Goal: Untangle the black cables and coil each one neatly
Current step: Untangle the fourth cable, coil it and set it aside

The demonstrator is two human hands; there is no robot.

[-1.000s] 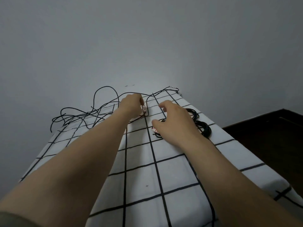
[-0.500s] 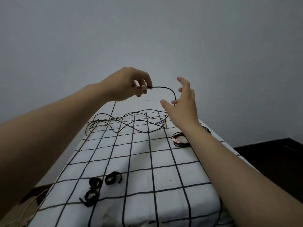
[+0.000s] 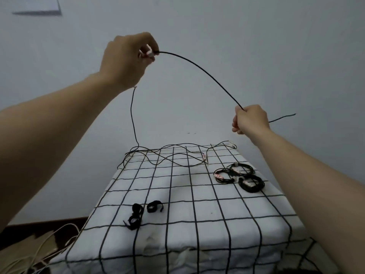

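Note:
My left hand (image 3: 126, 58) is raised high and pinches the white connector end of a black cable (image 3: 199, 66). The cable arcs down to my right hand (image 3: 249, 120), which grips it lower and to the right; a short length sticks out past that fist. Another strand hangs from under my left hand down to a tangle of black cables (image 3: 177, 157) at the far end of the table. Three coiled black cables (image 3: 240, 177) with white tags lie at the right.
The table (image 3: 187, 204) wears a white cloth with a black grid. A few black strap loops (image 3: 142, 212) lie near its front left. Pale cords (image 3: 39, 252) trail on the dark floor at lower left. A grey wall stands behind.
Both hands rose from the table. My left hand lifted the cable end high; my right hand, open half a second ago, has closed around the cable and drawn it out to the right.

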